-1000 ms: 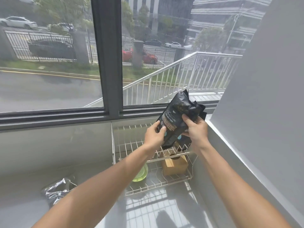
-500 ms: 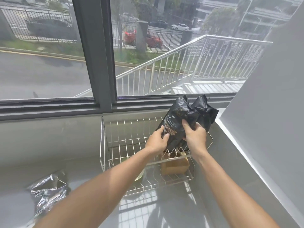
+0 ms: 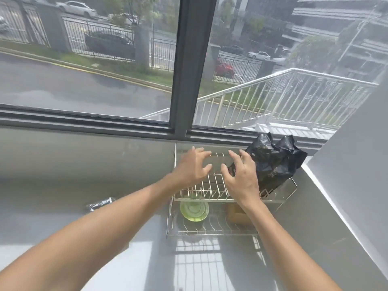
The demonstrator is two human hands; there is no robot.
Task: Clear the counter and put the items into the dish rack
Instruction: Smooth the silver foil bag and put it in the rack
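A crumpled black bag point(image 3: 275, 162) stands in the right end of the upper tier of the white wire dish rack point(image 3: 210, 193). My right hand point(image 3: 241, 176) hovers just left of the bag with fingers spread, holding nothing. My left hand point(image 3: 193, 166) is beside it over the rack's upper tier, also with fingers apart and empty. On the lower tier lie a green plate point(image 3: 194, 211) and a wooden block point(image 3: 237, 215), the block partly hidden by my right wrist.
A crinkled silvery wrapper point(image 3: 99, 204) lies on the grey counter point(image 3: 63, 202) left of the rack, partly behind my left forearm. A grey wall point(image 3: 346, 175) closes in on the right. A window with a dark frame point(image 3: 186, 66) runs behind the rack.
Both hands held the black bag above the rack; now it rests in the upper tier at the right and both hands have let go and opened.
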